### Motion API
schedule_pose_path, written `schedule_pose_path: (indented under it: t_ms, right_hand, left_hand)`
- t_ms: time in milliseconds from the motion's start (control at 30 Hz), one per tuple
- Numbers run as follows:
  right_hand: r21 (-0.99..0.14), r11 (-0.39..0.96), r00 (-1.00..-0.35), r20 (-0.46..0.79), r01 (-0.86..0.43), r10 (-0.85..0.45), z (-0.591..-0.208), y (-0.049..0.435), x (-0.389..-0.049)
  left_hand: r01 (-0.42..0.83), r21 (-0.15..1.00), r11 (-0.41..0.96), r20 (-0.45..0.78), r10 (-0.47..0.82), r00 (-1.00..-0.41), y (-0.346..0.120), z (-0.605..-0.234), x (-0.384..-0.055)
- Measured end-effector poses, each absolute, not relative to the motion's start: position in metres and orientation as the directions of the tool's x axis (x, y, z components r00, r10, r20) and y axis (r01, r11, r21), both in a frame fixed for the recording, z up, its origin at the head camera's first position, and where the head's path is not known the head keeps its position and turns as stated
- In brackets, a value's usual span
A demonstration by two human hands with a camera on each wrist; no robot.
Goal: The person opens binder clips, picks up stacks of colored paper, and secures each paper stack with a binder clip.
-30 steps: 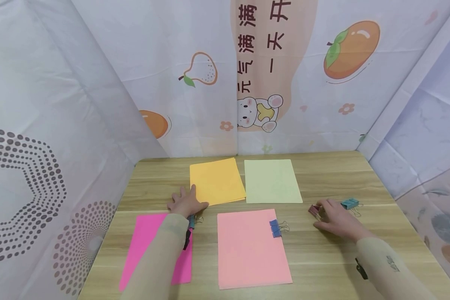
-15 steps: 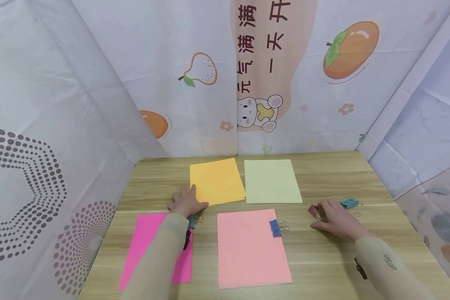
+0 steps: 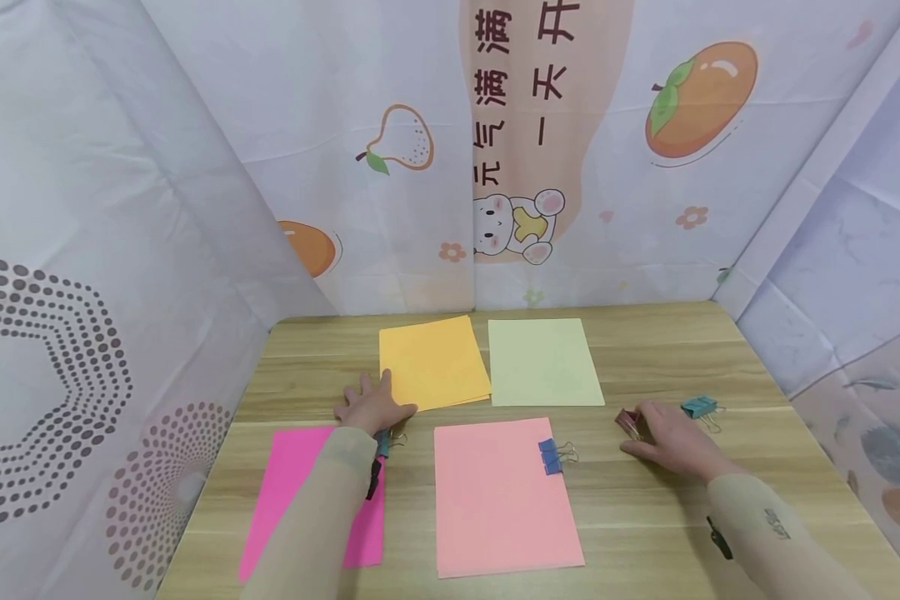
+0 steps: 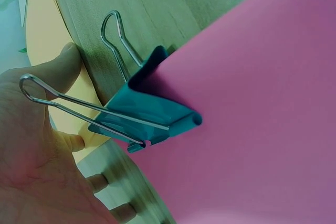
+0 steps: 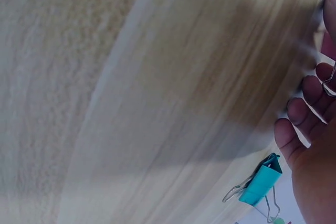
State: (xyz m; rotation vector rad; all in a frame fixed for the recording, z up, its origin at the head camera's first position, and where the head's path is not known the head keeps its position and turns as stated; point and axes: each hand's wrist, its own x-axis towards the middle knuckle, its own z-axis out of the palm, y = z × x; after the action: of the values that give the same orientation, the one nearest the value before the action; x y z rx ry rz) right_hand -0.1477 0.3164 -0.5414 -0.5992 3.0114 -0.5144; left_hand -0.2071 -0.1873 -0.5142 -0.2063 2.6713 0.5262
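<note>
Several patterned cloths [image 3: 307, 83]: are hanging behind the wooden surface [image 3: 660, 350] and along both its sides.
Two beige sleeves [image 3: 307, 533]: are stretching forward, the left one covering part of the magenta paper.
Four paper sets: magenta paper [image 3: 292, 475] and pink paper [image 3: 502, 500] are lying nearer, orange paper [image 3: 435, 362] and pale green paper [image 3: 546, 362] farther back.
Left hand [image 3: 371, 406]: is lying palm down, its grip spreading, thumb over the orange paper's edge.
Right hand [image 3: 671, 437]: is hovering or resting low, fingers bending beside the dark red clip [image 3: 627, 422]; whether its grip is pinching that clip, I cannot tell.
Four clips: the left teal clip [image 4: 142, 111] is biting the magenta paper's corner, partly hiding behind the left hand in the head view; a blue clip [image 3: 551, 457] is clasping the pink paper's right edge; the dark red clip and right teal clip [image 3: 699, 407] are flanking the right hand.
</note>
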Motion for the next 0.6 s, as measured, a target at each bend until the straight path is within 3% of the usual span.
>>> schedule_pose_path:
  t_ms: [600]
  right_hand:
    - [-0.336,0.893,-0.947,-0.005,-0.299,-0.32,-0.5403,0.3119,-0.1467]
  left_hand:
    - [-0.222,0.345,0.912,-0.416,-0.064,-0.907,-0.1869,-0.5119,-0.206]
